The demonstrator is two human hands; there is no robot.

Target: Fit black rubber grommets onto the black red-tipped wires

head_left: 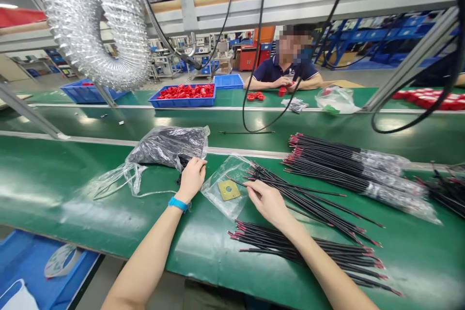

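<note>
My left hand (191,178) reaches into the mouth of a clear plastic bag of small black parts (167,145), its fingers curled and hidden at the tips. My right hand (265,199) rests on a loose fan of thin black wires with red ends (308,206), fingers pinched on one wire. A small yellow square plate with a hole (228,190) lies on a flat clear bag (227,181) between my hands. A second pile of the same wires (308,252) lies under my right forearm.
Bagged bundles of black wires (363,169) lie at right. Across the green bench (72,189), a person in a dark shirt (285,72) handles red parts beside a blue tray of red parts (185,94). A silver duct hose (94,19) and black cables hang overhead.
</note>
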